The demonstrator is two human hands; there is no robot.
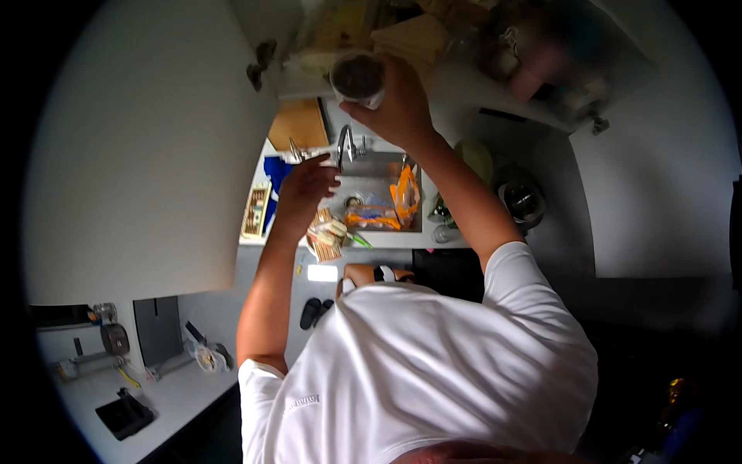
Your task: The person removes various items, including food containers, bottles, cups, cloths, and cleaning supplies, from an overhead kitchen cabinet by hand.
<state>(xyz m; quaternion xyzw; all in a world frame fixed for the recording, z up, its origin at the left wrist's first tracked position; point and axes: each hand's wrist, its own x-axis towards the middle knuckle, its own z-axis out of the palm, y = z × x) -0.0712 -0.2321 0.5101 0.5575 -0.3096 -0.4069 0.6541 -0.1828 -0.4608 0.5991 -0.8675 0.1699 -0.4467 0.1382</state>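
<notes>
High up at the shelf of an overhead cabinet, my right hand (402, 106) grips a round tub (358, 77) with a pale rim and a dark top. My thumb lies along its near side and my fingers wrap the right side. Lower down, my left hand (308, 188) is held over the left edge of the sink (369, 164), fingers apart and nothing in them. A curved tap (345, 145) rises just beyond that hand. Packages and bags, dim and blurred, fill the shelf around the tub.
Open cabinet doors (139, 155) flank me on both sides. Orange plastic bags (405, 193) lie in the sink. Left of it are a blue cloth (276, 169), a wooden board (300, 124) and a pale tray (256, 210). A black box (124, 414) sits on the counter behind left.
</notes>
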